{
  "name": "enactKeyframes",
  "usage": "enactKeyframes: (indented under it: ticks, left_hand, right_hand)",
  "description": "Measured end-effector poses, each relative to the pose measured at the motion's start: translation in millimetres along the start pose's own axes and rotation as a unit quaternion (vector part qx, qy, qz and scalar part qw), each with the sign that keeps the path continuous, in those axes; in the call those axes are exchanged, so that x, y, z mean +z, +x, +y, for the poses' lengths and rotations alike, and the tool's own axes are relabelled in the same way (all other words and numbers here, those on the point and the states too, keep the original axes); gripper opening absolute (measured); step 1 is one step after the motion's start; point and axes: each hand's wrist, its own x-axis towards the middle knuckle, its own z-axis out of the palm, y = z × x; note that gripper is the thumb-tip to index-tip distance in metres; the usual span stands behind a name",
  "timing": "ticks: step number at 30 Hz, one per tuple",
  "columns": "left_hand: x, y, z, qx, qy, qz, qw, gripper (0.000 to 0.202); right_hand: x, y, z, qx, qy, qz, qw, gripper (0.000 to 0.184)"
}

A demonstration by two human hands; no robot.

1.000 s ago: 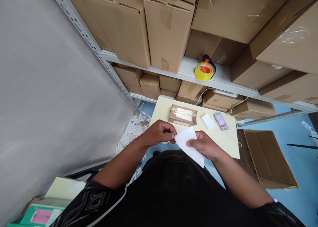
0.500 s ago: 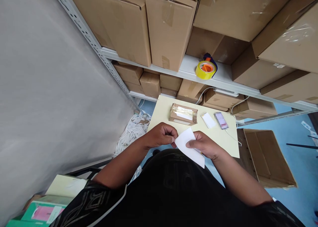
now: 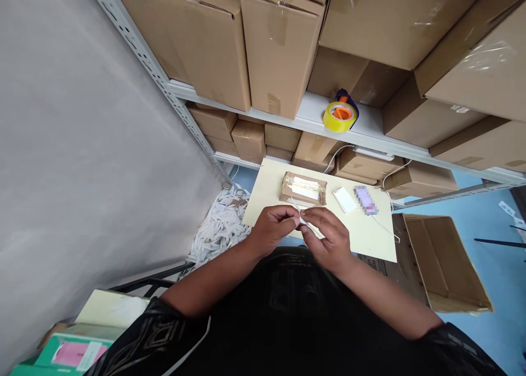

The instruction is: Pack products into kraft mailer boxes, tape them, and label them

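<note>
Paper (image 3: 303, 221), just a white sliver visible, was pinched in your left hand (image 3: 272, 231); whether your right hand (image 3: 330, 238), touching it, gripped too couldn't be told. Beyond, the table (image 3: 263, 192) bore a taped box (image 3: 304, 188) and a pixelated, unrecognisable object (image 3: 365, 200).

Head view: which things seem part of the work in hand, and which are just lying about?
In hand, it seems:
- white paper, between the fingertips of the left hand and right hand
- perhaps the taped box on the table

Apparently lying about:
- tape roll on the shelf
- open carton
- pile of white strips
</note>
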Motion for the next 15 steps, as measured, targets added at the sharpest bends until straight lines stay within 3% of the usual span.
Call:
enactKeyframes:
  ticks: [6,15]
  left_hand:
    - [1.5,-2,-6,-0.028,-0.036,0.01,0.999,0.016]
    - [1.1,-7,-5,-0.072,-0.117,-0.011,0.991,0.014]
  right_hand:
    - [1,1,2,-0.027,-0.051,0.0,0.998,0.031]
    - [-10,4,8,-0.196,-0.144,-0.04,0.969,0.05]
